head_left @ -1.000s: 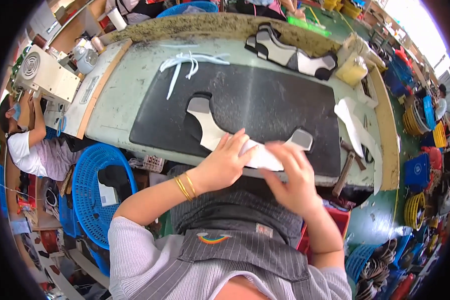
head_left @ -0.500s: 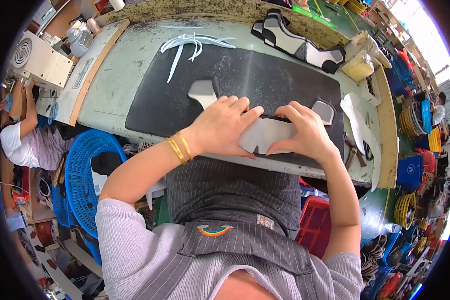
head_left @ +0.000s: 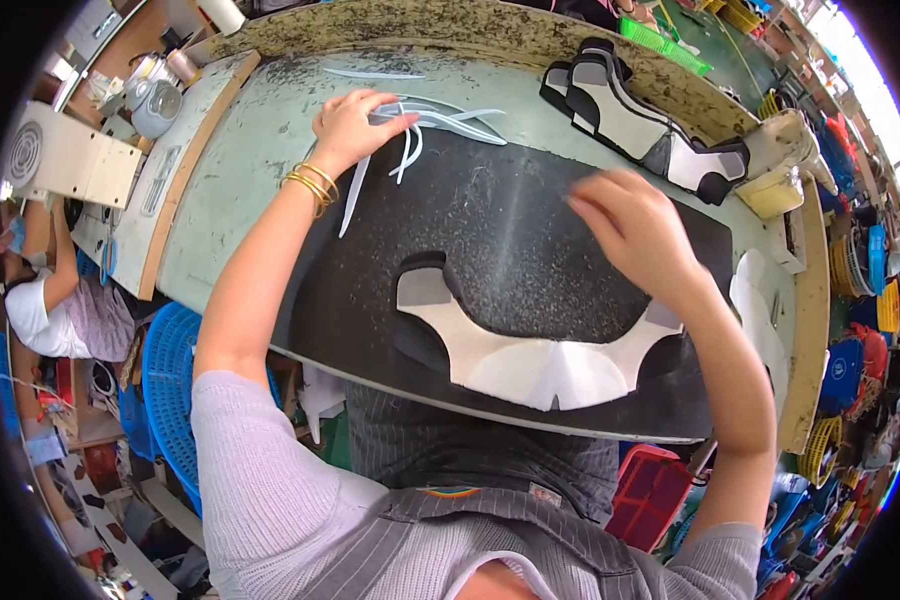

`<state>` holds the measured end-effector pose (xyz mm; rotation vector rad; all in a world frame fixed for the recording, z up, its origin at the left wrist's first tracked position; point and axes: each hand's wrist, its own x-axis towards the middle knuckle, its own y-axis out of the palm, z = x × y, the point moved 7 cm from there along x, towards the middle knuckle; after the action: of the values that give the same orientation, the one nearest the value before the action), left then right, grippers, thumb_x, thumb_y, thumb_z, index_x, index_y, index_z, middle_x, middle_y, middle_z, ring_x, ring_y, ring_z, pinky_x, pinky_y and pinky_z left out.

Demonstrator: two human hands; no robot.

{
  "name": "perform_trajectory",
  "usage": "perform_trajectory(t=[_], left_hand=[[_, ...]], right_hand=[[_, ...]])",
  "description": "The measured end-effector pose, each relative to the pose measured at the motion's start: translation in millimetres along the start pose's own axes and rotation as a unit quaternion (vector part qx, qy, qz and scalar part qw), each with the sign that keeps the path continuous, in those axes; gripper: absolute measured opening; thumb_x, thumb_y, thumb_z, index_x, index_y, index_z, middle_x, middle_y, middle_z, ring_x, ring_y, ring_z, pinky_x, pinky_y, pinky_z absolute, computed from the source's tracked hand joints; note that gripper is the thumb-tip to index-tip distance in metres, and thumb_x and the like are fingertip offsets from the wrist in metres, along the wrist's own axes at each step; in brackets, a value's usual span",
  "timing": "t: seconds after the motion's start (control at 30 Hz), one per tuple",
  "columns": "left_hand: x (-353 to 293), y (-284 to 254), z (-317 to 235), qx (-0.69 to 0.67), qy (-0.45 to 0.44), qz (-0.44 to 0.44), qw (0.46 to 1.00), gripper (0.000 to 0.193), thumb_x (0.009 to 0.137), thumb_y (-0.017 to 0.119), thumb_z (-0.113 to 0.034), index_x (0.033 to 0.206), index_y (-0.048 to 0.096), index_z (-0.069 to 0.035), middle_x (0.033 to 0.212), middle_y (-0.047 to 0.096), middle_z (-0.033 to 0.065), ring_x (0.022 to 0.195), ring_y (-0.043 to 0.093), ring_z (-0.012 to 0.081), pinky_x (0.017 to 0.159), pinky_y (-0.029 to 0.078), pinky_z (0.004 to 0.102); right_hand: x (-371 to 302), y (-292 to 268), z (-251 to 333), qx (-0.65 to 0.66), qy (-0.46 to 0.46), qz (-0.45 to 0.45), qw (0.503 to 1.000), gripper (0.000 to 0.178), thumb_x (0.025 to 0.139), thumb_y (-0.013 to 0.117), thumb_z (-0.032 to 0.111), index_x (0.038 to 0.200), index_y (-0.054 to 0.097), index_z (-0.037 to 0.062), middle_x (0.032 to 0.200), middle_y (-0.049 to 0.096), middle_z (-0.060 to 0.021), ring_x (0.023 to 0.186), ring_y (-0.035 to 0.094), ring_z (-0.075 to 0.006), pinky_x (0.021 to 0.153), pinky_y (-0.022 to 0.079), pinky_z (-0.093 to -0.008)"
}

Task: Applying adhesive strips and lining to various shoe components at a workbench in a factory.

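A white shoe-upper piece point(head_left: 547, 371) with black edging lies in a curve along the near side of the black mat point(head_left: 490, 225). Neither hand touches it. At the far left of the mat my left hand point(head_left: 348, 130) reaches over a loose bunch of pale blue strips point(head_left: 452, 122). Its thumb and forefinger are slightly apart at the strips, and I see nothing lifted in them. My right hand point(head_left: 642, 232), a little blurred, hovers over the mat's right part, fingers stretched toward the left with nothing visible in them. Its forearm hides the piece's right end.
More black-and-white upper pieces point(head_left: 635, 130) lie stacked at the back right, near a yellowish container point(head_left: 773, 190). A white piece point(head_left: 755, 300) rests by the right edge. On the left stand a boxy machine point(head_left: 75, 155) and a blue basket point(head_left: 170, 375). A co-worker point(head_left: 65, 305) sits beyond.
Both hands have let go of the upper piece, which now lies spread out on the mat. My left hand has moved far left to the strips; my right hand has lifted away.
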<state>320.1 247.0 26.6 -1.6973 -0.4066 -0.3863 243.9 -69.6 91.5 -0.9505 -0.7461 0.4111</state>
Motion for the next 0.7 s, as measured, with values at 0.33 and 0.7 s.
perform_trajectory(t=[0.33, 0.7], left_hand=[[-11.4, -2.4, 2.9, -0.145, 0.039, 0.023, 0.988, 0.021, 0.076, 0.074, -0.019, 0.095, 0.073, -0.011, 0.105, 0.063, 0.011, 0.103, 0.055, 0.0335, 0.091, 0.046, 0.0387], [-53.6, -75.2, -100.0, -0.513, -0.049, 0.12, 0.849, 0.029, 0.089, 0.07, -0.028, 0.106, 0.068, -0.004, 0.099, 0.068, 0.0035, 0.088, 0.062, 0.0142, 0.079, 0.05, 0.0288]], right_hand=[[140.4, 122.0, -30.9, -0.032, 0.047, 0.144, 0.988, 0.024, 0.086, 0.061, 0.022, 0.096, 0.068, 0.0014, 0.09, 0.069, -0.0206, 0.092, 0.065, -0.0404, 0.084, 0.052, -0.0461], [62.4, 32.5, 11.5, 0.424, 0.175, 0.03, 0.888, 0.025, 0.09, 0.066, 0.009, 0.113, 0.064, -0.0024, 0.093, 0.069, -0.0037, 0.076, 0.06, -0.0071, 0.067, 0.049, -0.0232]])
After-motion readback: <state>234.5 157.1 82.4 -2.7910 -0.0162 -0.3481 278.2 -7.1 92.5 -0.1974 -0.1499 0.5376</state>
